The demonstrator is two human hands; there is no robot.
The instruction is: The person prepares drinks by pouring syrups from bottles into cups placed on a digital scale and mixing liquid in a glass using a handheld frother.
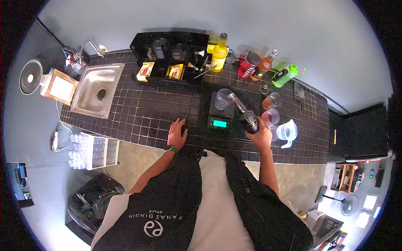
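My right hand (261, 136) is wrapped round a dark glass bottle (248, 118), tilted so its neck points up and left. The bottle's mouth is at the rim of a clear cup (223, 99). Under that cup is a black digital scale (218, 116) with a lit green display; the digits are too small to read. My left hand (177, 133) lies flat on the black tiled counter (159, 111), fingers spread, holding nothing. Beside the bottle stand a cup with amber liquid (271, 101), a cup with reddish liquid (270, 117) and a clear measuring jug (287, 131).
At the back stand a yellow bottle (219, 56), a red-labelled dark container (248, 65), an amber bottle (264, 66) and a green bottle (285, 75). A black organizer (138, 44) holds jars, packets and brushes. Far left is a steel sink (112, 90). A grey cloth (299, 90) lies right.
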